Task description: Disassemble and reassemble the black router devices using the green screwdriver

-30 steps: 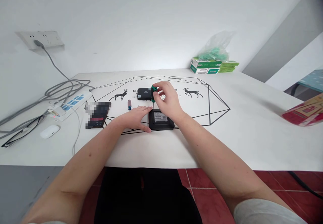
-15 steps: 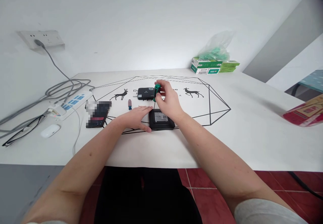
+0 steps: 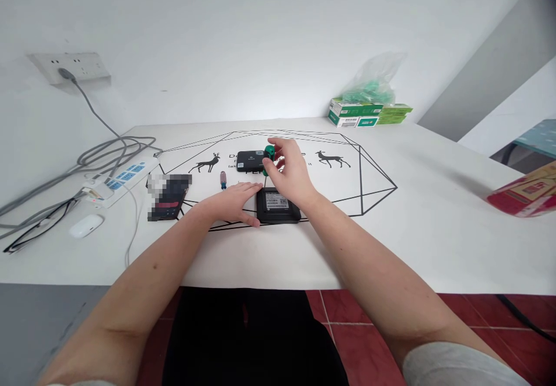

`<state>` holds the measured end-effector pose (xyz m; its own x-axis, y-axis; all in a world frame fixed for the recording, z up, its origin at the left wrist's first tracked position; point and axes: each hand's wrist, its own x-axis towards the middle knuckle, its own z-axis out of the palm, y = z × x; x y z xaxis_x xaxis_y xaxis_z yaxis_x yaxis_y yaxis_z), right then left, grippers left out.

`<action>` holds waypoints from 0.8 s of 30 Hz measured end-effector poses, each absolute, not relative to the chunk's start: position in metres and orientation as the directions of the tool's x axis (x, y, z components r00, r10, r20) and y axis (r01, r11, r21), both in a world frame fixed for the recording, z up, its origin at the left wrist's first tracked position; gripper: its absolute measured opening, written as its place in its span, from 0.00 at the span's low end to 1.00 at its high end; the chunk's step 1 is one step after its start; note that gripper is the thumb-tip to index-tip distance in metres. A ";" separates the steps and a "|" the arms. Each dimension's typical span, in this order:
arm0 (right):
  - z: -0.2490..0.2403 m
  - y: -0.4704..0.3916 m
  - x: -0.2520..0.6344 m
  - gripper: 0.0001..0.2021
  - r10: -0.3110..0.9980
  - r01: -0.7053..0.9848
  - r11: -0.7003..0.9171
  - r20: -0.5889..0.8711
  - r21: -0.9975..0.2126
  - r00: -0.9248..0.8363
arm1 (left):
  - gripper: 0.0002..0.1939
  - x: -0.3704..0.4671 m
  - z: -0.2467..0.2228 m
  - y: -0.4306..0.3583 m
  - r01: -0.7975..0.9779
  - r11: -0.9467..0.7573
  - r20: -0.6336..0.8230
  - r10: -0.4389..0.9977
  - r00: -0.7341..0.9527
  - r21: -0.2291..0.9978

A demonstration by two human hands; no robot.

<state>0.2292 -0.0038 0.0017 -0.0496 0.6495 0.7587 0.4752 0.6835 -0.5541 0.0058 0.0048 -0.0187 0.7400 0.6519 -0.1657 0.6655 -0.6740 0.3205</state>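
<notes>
My right hand point(image 3: 290, 171) grips a green-and-black screwdriver point(image 3: 269, 153) by its handle. The screwdriver stands nearly upright, its thin shaft reaching down to the far left corner of a black box-shaped device point(image 3: 277, 215) with a white label. Whether the tip sits in a screw is too small to tell. Against the device's left side rests my left hand point(image 3: 237, 201), fingers stretched out and the thumb at the near left corner. Just beyond, a flat black case point(image 3: 251, 161) lies partly behind the screwdriver. A second small screwdriver point(image 3: 223, 179) with a translucent handle lies past my left hand.
To the left are a phone with a pixelated screen point(image 3: 169, 197), a white power strip point(image 3: 130, 178) with grey cables, a white earbud case point(image 3: 87, 226) and eyeglasses point(image 3: 41, 224). Green-and-white boxes point(image 3: 356, 113) stand at the back right. A red package point(image 3: 523, 195) lies far right.
The fingers of my right hand have shifted around the green handle, and the handle has turned slightly. My left hand and the black device stay in place.
</notes>
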 end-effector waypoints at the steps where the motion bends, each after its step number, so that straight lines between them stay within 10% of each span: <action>1: 0.002 -0.004 0.229 0.21 0.653 0.467 0.684 0.756 -0.560 -0.050 | 0.65 0.006 -0.018 0.005 0.668 -0.672 -0.170 0.653 0.738 0.321; 24: 0.003 -0.005 0.230 0.17 0.643 0.423 0.685 0.765 -0.593 0.030 | 0.64 0.006 -0.019 0.005 0.658 -0.677 -0.164 0.645 0.746 0.329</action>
